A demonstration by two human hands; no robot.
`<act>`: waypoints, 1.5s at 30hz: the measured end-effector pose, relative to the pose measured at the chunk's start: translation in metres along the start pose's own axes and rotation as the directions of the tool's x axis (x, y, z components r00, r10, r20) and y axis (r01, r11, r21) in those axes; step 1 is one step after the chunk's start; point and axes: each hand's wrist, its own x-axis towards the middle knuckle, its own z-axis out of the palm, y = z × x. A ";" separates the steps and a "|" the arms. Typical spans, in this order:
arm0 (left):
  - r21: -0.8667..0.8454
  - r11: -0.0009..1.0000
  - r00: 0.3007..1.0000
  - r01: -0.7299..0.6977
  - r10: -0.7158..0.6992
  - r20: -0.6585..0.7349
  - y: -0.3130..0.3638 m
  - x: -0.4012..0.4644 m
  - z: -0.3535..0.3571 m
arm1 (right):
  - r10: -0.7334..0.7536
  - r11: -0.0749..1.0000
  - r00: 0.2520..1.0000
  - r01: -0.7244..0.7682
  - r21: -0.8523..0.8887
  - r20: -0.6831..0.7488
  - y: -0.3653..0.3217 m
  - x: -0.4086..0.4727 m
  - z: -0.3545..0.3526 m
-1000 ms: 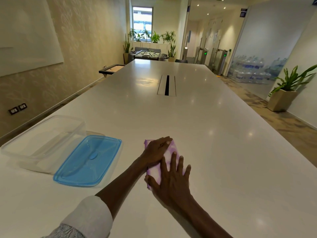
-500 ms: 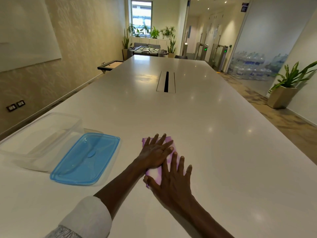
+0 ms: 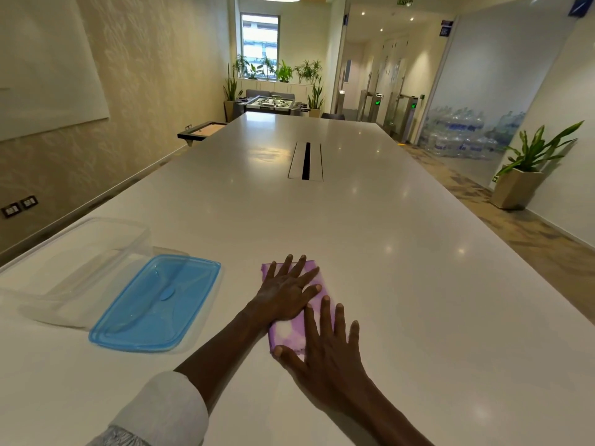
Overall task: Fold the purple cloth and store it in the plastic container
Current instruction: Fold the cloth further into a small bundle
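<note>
The purple cloth lies folded into a small rectangle on the white table, near its front edge. My left hand presses flat on the cloth's far half, fingers straight and spread. My right hand lies flat on the near half, its thumb at the cloth's near left corner. Most of the cloth is hidden under both hands. To the left stands the clear plastic container, open and with nothing in it. Its blue lid lies beside it, between the container and the cloth.
A cable slot is set in the table's middle, farther back. The left table edge runs close behind the container. A potted plant stands on the floor at the right, off the table.
My left hand went from loosely curled on the cloth to flat with fingers spread. My right hand stayed pressed on the near half. The cloth has not shifted.
</note>
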 end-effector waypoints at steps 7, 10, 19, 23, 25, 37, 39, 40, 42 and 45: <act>-0.143 0.990 1.000 0.020 -0.023 -0.018 0.007 -0.011 -0.004 | -0.074 0.965 0.996 0.060 0.254 0.045 0.017 -0.005 -0.038; -0.168 0.985 0.997 -0.025 0.012 -0.076 0.016 -0.023 -0.004 | -0.036 0.959 0.978 0.092 0.269 -0.204 0.030 -0.012 -0.047; -0.088 0.996 0.998 -0.023 0.018 -0.056 0.021 -0.034 0.010 | -0.114 0.889 0.993 0.106 0.445 -0.009 0.045 -0.005 -0.048; -0.107 0.993 0.999 -0.041 0.040 -0.020 0.018 -0.035 0.004 | -0.227 0.846 0.946 0.309 0.435 -0.231 0.049 -0.001 -0.034; -0.121 0.991 0.998 -0.057 0.056 -0.008 0.015 -0.035 0.002 | -0.288 0.856 0.893 0.402 0.324 -0.346 0.051 0.001 -0.029; -0.249 0.957 0.988 -0.150 0.157 0.006 0.004 -0.038 -0.001 | -0.667 0.713 0.675 0.701 -0.010 -0.316 0.055 0.002 -0.039; -0.320 0.934 0.986 -0.157 0.167 0.003 0.004 -0.037 -0.004 | -0.672 0.699 0.672 0.714 0.032 -0.313 0.054 0.002 -0.039; -0.359 0.919 0.985 -0.162 0.174 0.000 0.005 -0.039 -0.007 | -0.663 0.699 0.676 0.713 0.057 -0.322 0.054 0.003 -0.039; -0.457 0.876 0.985 -0.155 0.174 -0.002 0.005 -0.042 -0.013 | -0.639 0.708 0.693 0.699 0.097 -0.334 0.052 0.002 -0.041; -0.642 0.765 0.999 -0.046 0.048 -0.015 0.004 -0.051 -0.028 | -0.603 0.743 0.740 0.657 0.126 -0.300 0.049 -0.002 -0.049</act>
